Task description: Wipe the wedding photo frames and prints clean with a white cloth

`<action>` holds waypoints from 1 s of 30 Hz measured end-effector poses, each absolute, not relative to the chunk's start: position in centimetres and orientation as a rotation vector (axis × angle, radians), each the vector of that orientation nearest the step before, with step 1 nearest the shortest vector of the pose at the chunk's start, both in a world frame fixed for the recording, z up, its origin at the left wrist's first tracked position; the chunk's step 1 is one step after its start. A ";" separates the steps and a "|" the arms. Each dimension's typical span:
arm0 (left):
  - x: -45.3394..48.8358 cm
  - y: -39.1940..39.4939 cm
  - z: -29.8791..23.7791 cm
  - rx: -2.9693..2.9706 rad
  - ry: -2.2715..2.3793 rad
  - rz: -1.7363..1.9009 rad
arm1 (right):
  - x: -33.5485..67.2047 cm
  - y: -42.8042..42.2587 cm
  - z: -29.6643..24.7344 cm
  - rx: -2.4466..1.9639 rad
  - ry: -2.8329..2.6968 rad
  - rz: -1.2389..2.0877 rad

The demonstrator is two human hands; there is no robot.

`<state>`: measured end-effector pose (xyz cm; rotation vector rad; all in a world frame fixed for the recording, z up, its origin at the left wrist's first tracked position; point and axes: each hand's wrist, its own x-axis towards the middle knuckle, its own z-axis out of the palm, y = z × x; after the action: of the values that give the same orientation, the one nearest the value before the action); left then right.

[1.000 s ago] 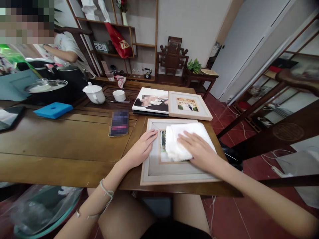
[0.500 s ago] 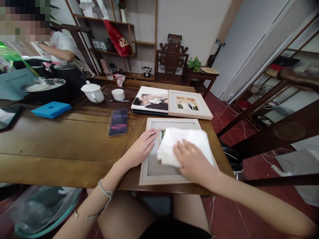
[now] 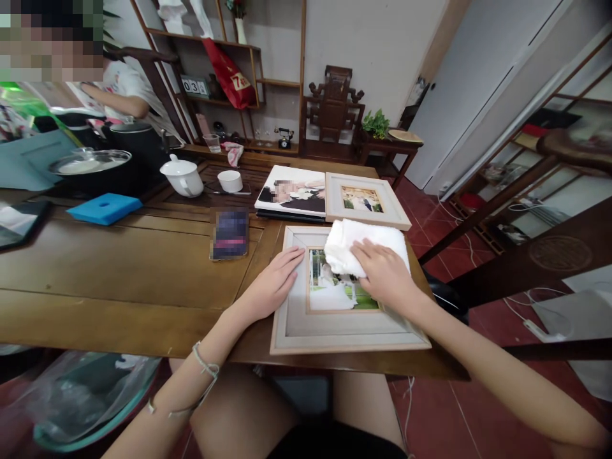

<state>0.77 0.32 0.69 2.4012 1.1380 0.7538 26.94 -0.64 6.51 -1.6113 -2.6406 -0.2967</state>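
A picture frame [image 3: 299, 325] with a pale wide border lies flat near the table's front right, a wedding photo [image 3: 335, 296] in its middle. My left hand [image 3: 275, 280] rests on its left side, fingers stretched out. Under my right hand [image 3: 385, 271] is a folded white towel [image 3: 344, 245], pressed against the upper right of the frame; it covers part of the photo and the frame's upper right corner. Just behind lie a second picture frame [image 3: 399, 213] and a white-edged photo panel [image 3: 277, 178] stacked on something dark.
On the wooden table [image 3: 167, 274] are a phone-like dark object [image 3: 230, 236], a blue sponge-like block [image 3: 105, 208], a white lidded cup [image 3: 182, 177], a small white cup [image 3: 230, 181] and a pot [image 3: 90, 169]. Another person [image 3: 122, 89] is at the far left. A chair [image 3: 526, 255] stands at right.
My right hand has moved the white towel up and to the right across the picture frame, uncovering more of the photo. My left hand has stayed on the frame's left side.
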 end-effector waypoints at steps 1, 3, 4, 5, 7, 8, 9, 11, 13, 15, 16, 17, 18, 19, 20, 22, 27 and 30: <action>0.8 0.3 0.7 2.400 1.136 0.754 | 26.7 -0.4 6.7 -1.657 -2.637 -0.337; 0.8 0.3 0.8 2.398 1.131 0.769 | 25.6 -0.8 7.3 -1.725 -2.661 -0.397; 0.8 0.3 0.8 2.397 1.128 0.780 | 24.8 -1.4 7.5 -1.735 -2.689 -0.408; 0.8 0.3 0.8 2.397 1.126 0.788 | 24.0 -2.2 7.6 -1.723 -2.724 -0.406; 0.8 0.3 0.8 2.398 1.118 0.794 | 22.3 -4.2 7.7 -1.624 -2.813 -0.374; 0.8 0.4 0.8 2.398 1.116 0.793 | 21.5 -5.3 7.7 -1.536 -2.865 -0.358; 0.8 0.4 0.8 2.396 1.113 0.792 | 20.9 -6.4 7.6 -1.429 -2.912 -0.354; 0.8 0.4 0.8 2.392 1.104 0.792 | 20.3 -8.3 7.3 -1.188 -2.976 -0.375; 0.7 0.4 0.8 2.389 1.086 0.800 | 20.3 -9.4 7.1 -0.991 -2.984 -0.377; 0.7 0.4 0.7 2.389 1.063 0.809 | 20.9 -9.5 7.0 -0.914 -2.964 -0.291; 0.7 0.4 0.7 2.391 1.058 0.818 | 21.3 -9.1 7.0 -0.921 -2.954 -0.229; 0.7 0.4 0.7 2.392 1.059 0.827 | 21.9 -8.5 7.0 -0.954 -2.940 -0.173; 0.8 0.4 0.6 2.395 1.065 0.831 | 22.5 -7.8 7.0 -1.004 -2.921 -0.131; 0.8 0.4 0.6 2.398 1.076 0.832 | 23.2 -6.8 6.9 -1.065 -2.896 -0.110; 0.8 0.3 0.6 2.401 1.088 0.828 | 24.0 -5.8 6.8 -1.132 -2.862 -0.112; 0.8 0.3 0.6 2.404 1.109 0.805 | 25.7 -3.3 6.4 -1.269 -2.775 -0.157; 0.7 0.2 0.7 2.409 1.109 0.768 | 29.1 1.8 6.0 -1.508 -2.563 -0.353; 0.7 0.3 0.8 2.405 1.109 0.772 | 29.3 2.4 6.2 -1.618 -2.550 -0.409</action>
<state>0.70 0.26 0.76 2.4054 1.1090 0.7716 29.27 2.43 6.18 -1.6175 -2.5504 -0.4093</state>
